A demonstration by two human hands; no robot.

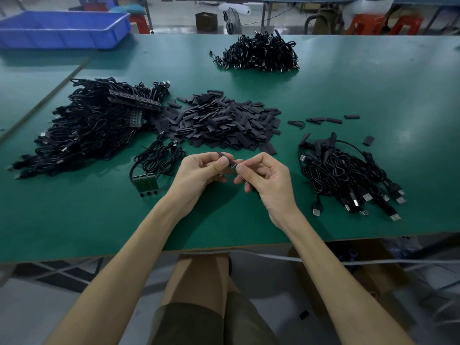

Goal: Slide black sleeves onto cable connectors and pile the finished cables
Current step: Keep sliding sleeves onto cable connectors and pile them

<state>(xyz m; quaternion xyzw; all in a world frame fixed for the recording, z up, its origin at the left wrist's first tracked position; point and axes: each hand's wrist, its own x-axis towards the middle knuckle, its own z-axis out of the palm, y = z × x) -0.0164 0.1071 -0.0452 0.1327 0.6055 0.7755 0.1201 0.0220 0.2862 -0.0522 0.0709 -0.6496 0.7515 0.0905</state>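
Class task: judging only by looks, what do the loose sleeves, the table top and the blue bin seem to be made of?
Sleeves: matte black, flat and thin, probably soft plastic tubing. Table top: smooth green mat with faint sheen, likely rubber or vinyl; pale board edge below. Blue bin: glossy moulded rim, likely hard plastic.

I am holding a thin black connector strip [230, 163] between my left hand [199, 171] and my right hand [267, 180], both pinching it above the near middle of the green table [224, 220]. Just beyond my hands a heap of loose black sleeves [221, 120] is lying. A large tangle of black cables [92, 128] is resting at far left, and a small coil with a green board [146, 181] is sitting just left of my left hand. A pile of cables with USB plugs [348, 175] is lying at right. Another cable pile [261, 52] is sitting far across, and a blue bin [62, 29] is standing at far left.
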